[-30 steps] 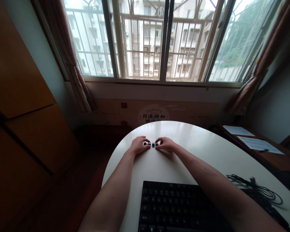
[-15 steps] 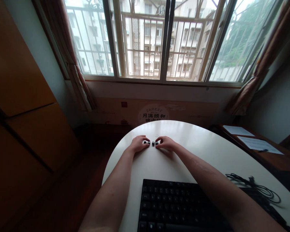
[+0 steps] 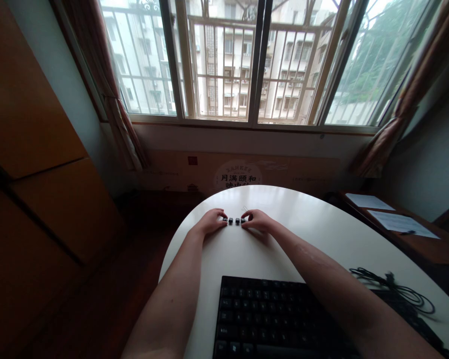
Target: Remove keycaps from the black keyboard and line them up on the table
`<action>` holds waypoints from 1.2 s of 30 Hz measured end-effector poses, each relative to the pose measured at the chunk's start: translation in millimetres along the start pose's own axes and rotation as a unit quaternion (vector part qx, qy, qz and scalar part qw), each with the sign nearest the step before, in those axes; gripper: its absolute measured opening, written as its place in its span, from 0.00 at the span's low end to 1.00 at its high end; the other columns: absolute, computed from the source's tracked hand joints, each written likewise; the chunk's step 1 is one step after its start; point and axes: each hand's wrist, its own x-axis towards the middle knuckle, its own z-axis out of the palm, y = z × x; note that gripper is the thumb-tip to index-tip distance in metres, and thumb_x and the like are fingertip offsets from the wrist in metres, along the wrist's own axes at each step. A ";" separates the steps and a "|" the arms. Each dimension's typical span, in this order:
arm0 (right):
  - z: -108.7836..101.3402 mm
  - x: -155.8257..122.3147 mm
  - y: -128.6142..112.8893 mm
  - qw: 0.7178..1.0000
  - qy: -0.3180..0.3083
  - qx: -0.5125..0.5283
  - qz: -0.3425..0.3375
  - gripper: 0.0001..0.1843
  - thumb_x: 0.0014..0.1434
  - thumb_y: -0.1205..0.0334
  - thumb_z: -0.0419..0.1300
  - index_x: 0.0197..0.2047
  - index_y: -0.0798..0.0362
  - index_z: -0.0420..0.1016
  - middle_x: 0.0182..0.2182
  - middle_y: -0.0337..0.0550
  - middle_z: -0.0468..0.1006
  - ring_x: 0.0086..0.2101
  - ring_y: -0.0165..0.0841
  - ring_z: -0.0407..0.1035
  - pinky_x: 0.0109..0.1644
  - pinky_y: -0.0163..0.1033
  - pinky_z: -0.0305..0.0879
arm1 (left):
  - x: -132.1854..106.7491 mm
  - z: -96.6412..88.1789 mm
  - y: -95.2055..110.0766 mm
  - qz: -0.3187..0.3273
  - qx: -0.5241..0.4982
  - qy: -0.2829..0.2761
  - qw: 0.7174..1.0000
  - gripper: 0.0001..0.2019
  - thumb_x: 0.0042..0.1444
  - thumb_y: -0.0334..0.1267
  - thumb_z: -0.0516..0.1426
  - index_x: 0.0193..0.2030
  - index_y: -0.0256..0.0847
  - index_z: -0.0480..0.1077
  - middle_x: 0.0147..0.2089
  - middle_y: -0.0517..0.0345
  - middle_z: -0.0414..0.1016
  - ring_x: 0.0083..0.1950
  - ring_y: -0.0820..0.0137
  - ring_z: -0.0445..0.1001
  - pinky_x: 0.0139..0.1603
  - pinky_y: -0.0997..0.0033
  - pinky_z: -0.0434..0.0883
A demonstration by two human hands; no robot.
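Now the left hand [image 3: 211, 221] and right hand [image 3: 260, 220] curl round the end ones of four small, black, boxy blocks [image 3: 237, 221] on the white surface [image 3: 314, 214], at eleven o'clock from the black keyboard [image 3: 269, 319]; I can't tell if they grip. Handling both ends seems the step; the next move calls for soft fingers.

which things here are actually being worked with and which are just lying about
Being worked with:
four small dark pieces in a row
left hand, fingers at the leftmost piece
right hand, fingers at the rightmost piece

Lying about:
black keyboard, any link to the pieces unclear
coiled cable
paper sheets
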 end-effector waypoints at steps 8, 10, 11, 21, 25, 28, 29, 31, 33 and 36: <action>0.2 0.7 2.6 1.000 0.002 0.002 -0.003 0.24 0.47 0.54 0.70 0.48 0.50 0.80 0.33 0.39 0.77 0.30 0.31 0.69 0.34 0.32 0.61 | 0.0 -1.3 1.5 0.001 -0.001 0.003 1.000 0.13 0.47 0.40 0.63 0.41 0.44 0.79 0.60 0.53 0.71 0.61 0.58 0.69 0.65 0.66 0.61; 0.1 0.9 2.7 1.000 0.001 0.001 -0.003 0.24 0.47 0.54 0.70 0.49 0.50 0.80 0.33 0.39 0.77 0.30 0.31 0.70 0.34 0.32 0.61 | 0.1 -1.7 1.4 0.001 -0.003 -0.002 1.000 0.14 0.47 0.41 0.64 0.43 0.44 0.79 0.61 0.52 0.70 0.61 0.58 0.68 0.65 0.66 0.61; 0.1 1.1 2.7 1.000 0.001 0.001 -0.003 0.25 0.47 0.54 0.70 0.49 0.50 0.79 0.33 0.39 0.77 0.30 0.31 0.70 0.34 0.32 0.61 | 0.2 -1.7 1.4 0.002 -0.003 -0.004 1.000 0.16 0.47 0.42 0.64 0.44 0.45 0.79 0.61 0.52 0.70 0.61 0.58 0.68 0.65 0.66 0.61; 0.1 0.7 0.8 1.000 0.002 -0.004 -0.002 0.24 0.47 0.54 0.70 0.48 0.50 0.80 0.33 0.40 0.78 0.30 0.31 0.69 0.34 0.33 0.61 | -2.9 6.3 6.8 0.004 0.006 0.024 1.000 0.18 0.46 0.46 0.66 0.46 0.48 0.79 0.63 0.52 0.67 0.64 0.55 0.65 0.66 0.60 0.59; 1.3 1.6 0.8 1.000 0.003 -0.004 0.001 0.23 0.47 0.54 0.70 0.47 0.51 0.80 0.33 0.40 0.78 0.30 0.31 0.69 0.33 0.33 0.61 | -4.2 3.6 5.4 0.001 -0.015 0.025 1.000 0.19 0.47 0.44 0.65 0.48 0.47 0.78 0.63 0.50 0.67 0.64 0.56 0.64 0.67 0.59 0.58; 1.4 1.6 0.5 1.000 0.004 -0.006 0.004 0.24 0.46 0.54 0.70 0.48 0.50 0.80 0.33 0.40 0.78 0.31 0.32 0.70 0.33 0.33 0.61 | -3.1 -0.9 0.7 -0.003 -0.045 0.015 0.999 0.22 0.47 0.39 0.64 0.51 0.44 0.76 0.64 0.49 0.66 0.63 0.58 0.66 0.65 0.63 0.61; 1.3 1.4 0.2 1.000 0.004 -0.006 0.004 0.24 0.46 0.54 0.70 0.48 0.50 0.80 0.34 0.40 0.78 0.31 0.32 0.70 0.33 0.33 0.61 | -2.6 -2.1 -0.9 -0.004 -0.054 0.010 0.998 0.22 0.46 0.37 0.63 0.51 0.43 0.76 0.64 0.49 0.66 0.62 0.59 0.67 0.64 0.65 0.62; 0.9 0.7 -0.3 1.000 0.004 -0.005 0.005 0.24 0.46 0.54 0.70 0.48 0.50 0.80 0.34 0.40 0.78 0.31 0.32 0.70 0.34 0.33 0.61 | -1.8 -3.6 -3.4 -0.006 -0.067 0.003 0.998 0.23 0.45 0.35 0.63 0.51 0.43 0.76 0.64 0.49 0.66 0.62 0.60 0.68 0.64 0.66 0.63; 0.7 0.1 -0.8 1.000 0.004 -0.005 0.005 0.24 0.46 0.54 0.69 0.48 0.50 0.80 0.34 0.40 0.78 0.32 0.32 0.70 0.34 0.33 0.62 | -1.7 -3.7 -4.2 -0.009 -0.072 0.002 0.997 0.21 0.45 0.35 0.62 0.49 0.43 0.77 0.64 0.50 0.67 0.63 0.59 0.67 0.66 0.65 0.61; 0.6 -0.2 -1.4 1.000 0.005 -0.004 0.004 0.24 0.46 0.54 0.69 0.48 0.50 0.80 0.35 0.40 0.78 0.32 0.32 0.70 0.34 0.33 0.61 | -2.8 -3.2 -2.9 -0.014 -0.069 0.006 0.997 0.20 0.45 0.36 0.61 0.48 0.43 0.78 0.63 0.52 0.67 0.63 0.58 0.66 0.67 0.65 0.58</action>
